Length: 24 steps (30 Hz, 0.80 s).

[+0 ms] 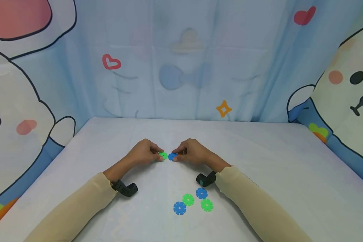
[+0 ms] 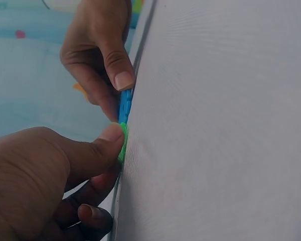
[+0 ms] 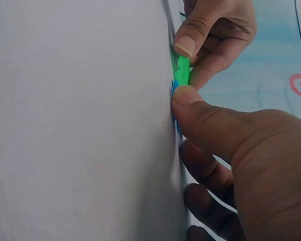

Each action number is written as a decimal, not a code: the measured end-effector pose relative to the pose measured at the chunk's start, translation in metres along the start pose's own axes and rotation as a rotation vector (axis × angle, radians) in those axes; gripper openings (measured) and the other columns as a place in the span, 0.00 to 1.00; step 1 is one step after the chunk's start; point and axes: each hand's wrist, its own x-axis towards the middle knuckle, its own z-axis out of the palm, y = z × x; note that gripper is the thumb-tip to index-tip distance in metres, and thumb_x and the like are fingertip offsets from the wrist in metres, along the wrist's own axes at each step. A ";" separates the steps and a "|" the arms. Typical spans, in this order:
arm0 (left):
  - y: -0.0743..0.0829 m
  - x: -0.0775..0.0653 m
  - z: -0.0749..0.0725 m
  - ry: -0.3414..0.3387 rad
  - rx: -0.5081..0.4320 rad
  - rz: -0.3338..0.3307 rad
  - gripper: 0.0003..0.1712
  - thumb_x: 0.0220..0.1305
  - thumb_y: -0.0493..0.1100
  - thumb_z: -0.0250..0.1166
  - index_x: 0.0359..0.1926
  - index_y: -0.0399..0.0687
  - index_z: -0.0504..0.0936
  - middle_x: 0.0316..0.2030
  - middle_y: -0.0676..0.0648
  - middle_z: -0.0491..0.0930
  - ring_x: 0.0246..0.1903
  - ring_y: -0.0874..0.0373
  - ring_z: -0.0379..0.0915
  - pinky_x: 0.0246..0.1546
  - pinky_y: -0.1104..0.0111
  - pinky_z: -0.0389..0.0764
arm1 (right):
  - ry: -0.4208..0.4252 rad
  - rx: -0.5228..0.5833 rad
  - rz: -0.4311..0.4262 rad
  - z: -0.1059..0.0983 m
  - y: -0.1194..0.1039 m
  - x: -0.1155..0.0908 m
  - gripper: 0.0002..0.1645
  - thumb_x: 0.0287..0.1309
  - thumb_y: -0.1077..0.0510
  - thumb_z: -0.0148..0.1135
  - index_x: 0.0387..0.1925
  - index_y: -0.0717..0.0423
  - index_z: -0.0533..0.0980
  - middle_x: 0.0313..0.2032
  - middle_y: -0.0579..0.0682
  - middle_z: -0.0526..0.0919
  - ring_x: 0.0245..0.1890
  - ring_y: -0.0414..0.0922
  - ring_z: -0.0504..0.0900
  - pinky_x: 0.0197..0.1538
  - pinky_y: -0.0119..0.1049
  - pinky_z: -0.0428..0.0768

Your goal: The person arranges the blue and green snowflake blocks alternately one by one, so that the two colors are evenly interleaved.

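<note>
Between thumb and fingers my left hand (image 1: 143,152) pinches a green notched disc (image 1: 163,155). Just to its right, my right hand (image 1: 194,152) pinches a blue notched disc (image 1: 172,156) by its right side. The two discs face each other edge to edge with a narrow gap in the head view. In the left wrist view the blue disc (image 2: 124,106) lies right beyond the green disc (image 2: 123,143). From the right wrist, the green disc (image 3: 183,70) shows well, while the thumb covers most of the blue one.
Nearer the front of the white table (image 1: 133,215) lie two blue discs (image 1: 179,208) (image 1: 201,193) and two green discs (image 1: 188,199) (image 1: 207,205), close together beside the right forearm. A printed blue curtain (image 1: 181,101) hangs behind the table.
</note>
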 end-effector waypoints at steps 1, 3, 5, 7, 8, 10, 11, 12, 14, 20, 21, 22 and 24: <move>0.000 0.000 0.000 0.001 0.003 0.006 0.15 0.54 0.45 0.75 0.44 0.47 0.89 0.32 0.52 0.87 0.31 0.61 0.74 0.32 0.70 0.72 | 0.006 -0.006 -0.005 0.000 0.000 0.000 0.21 0.56 0.49 0.72 0.50 0.51 0.85 0.34 0.42 0.84 0.36 0.38 0.77 0.41 0.33 0.76; -0.001 0.000 0.000 0.005 0.018 0.015 0.15 0.55 0.46 0.75 0.43 0.47 0.89 0.35 0.51 0.88 0.36 0.59 0.77 0.36 0.68 0.75 | 0.017 -0.019 -0.015 0.000 0.000 -0.001 0.21 0.55 0.48 0.72 0.49 0.50 0.85 0.36 0.43 0.83 0.39 0.40 0.77 0.45 0.36 0.76; -0.002 0.001 0.001 0.013 0.046 0.023 0.15 0.55 0.47 0.75 0.43 0.49 0.89 0.37 0.50 0.88 0.43 0.56 0.79 0.43 0.64 0.77 | 0.028 -0.038 -0.018 0.000 0.000 -0.001 0.20 0.55 0.47 0.72 0.49 0.48 0.85 0.39 0.44 0.82 0.44 0.41 0.77 0.48 0.39 0.75; -0.003 0.001 0.002 0.020 0.074 0.033 0.15 0.55 0.48 0.75 0.43 0.49 0.89 0.41 0.50 0.88 0.50 0.52 0.79 0.50 0.59 0.78 | 0.034 -0.055 -0.026 0.000 0.000 -0.001 0.19 0.55 0.47 0.72 0.48 0.47 0.86 0.42 0.45 0.82 0.48 0.44 0.76 0.51 0.42 0.75; -0.003 0.002 0.002 0.023 0.084 0.036 0.15 0.55 0.48 0.75 0.43 0.50 0.89 0.42 0.49 0.87 0.52 0.51 0.78 0.53 0.57 0.77 | 0.036 -0.062 -0.025 0.000 0.000 -0.002 0.19 0.55 0.46 0.72 0.48 0.46 0.86 0.44 0.46 0.81 0.49 0.45 0.76 0.52 0.44 0.75; -0.003 0.002 0.002 0.028 0.100 0.042 0.15 0.54 0.48 0.75 0.43 0.50 0.90 0.43 0.49 0.87 0.54 0.50 0.77 0.54 0.56 0.76 | 0.034 -0.068 -0.021 0.000 0.000 -0.001 0.18 0.55 0.46 0.72 0.47 0.45 0.86 0.45 0.46 0.81 0.51 0.46 0.75 0.53 0.45 0.74; -0.003 0.002 0.002 0.029 0.103 0.046 0.15 0.54 0.48 0.75 0.43 0.50 0.89 0.44 0.49 0.87 0.54 0.50 0.77 0.53 0.56 0.77 | 0.032 -0.067 -0.019 0.000 -0.001 -0.001 0.18 0.55 0.47 0.72 0.48 0.45 0.86 0.45 0.46 0.81 0.51 0.46 0.75 0.53 0.45 0.74; -0.003 0.002 0.002 0.030 0.108 0.048 0.15 0.54 0.48 0.75 0.43 0.50 0.89 0.43 0.50 0.87 0.53 0.51 0.77 0.52 0.57 0.77 | 0.030 -0.064 -0.018 0.000 -0.001 -0.001 0.18 0.55 0.47 0.72 0.48 0.45 0.86 0.46 0.47 0.80 0.51 0.47 0.75 0.53 0.46 0.74; -0.002 0.002 0.002 0.029 0.114 0.051 0.15 0.54 0.48 0.76 0.43 0.50 0.89 0.42 0.50 0.86 0.49 0.53 0.77 0.48 0.59 0.77 | 0.030 -0.062 -0.012 0.001 -0.002 -0.001 0.18 0.55 0.47 0.72 0.48 0.45 0.86 0.46 0.47 0.80 0.52 0.47 0.74 0.53 0.46 0.74; -0.001 0.002 0.003 0.030 0.137 0.051 0.16 0.53 0.48 0.76 0.43 0.50 0.89 0.42 0.50 0.85 0.42 0.57 0.76 0.42 0.64 0.76 | 0.049 -0.083 -0.006 0.001 -0.002 -0.002 0.18 0.54 0.47 0.72 0.48 0.45 0.86 0.47 0.48 0.80 0.51 0.47 0.74 0.51 0.44 0.73; -0.001 0.002 0.004 0.033 0.143 0.048 0.16 0.53 0.48 0.76 0.43 0.50 0.89 0.42 0.50 0.85 0.42 0.57 0.76 0.42 0.64 0.76 | 0.054 -0.089 -0.003 0.002 -0.002 -0.002 0.19 0.54 0.46 0.73 0.47 0.45 0.86 0.47 0.49 0.80 0.51 0.47 0.74 0.51 0.44 0.73; -0.001 0.002 0.004 0.034 0.151 0.049 0.16 0.54 0.49 0.76 0.43 0.50 0.89 0.43 0.50 0.85 0.42 0.57 0.76 0.43 0.63 0.76 | 0.057 -0.093 0.002 0.002 -0.002 -0.002 0.19 0.54 0.46 0.73 0.47 0.44 0.86 0.48 0.49 0.79 0.52 0.48 0.74 0.52 0.45 0.73; -0.001 0.002 0.004 0.035 0.164 0.052 0.16 0.54 0.49 0.75 0.44 0.50 0.89 0.43 0.50 0.85 0.42 0.57 0.76 0.43 0.63 0.77 | 0.057 -0.102 0.021 0.002 -0.003 -0.001 0.19 0.54 0.45 0.72 0.48 0.43 0.86 0.54 0.51 0.79 0.56 0.51 0.73 0.57 0.49 0.72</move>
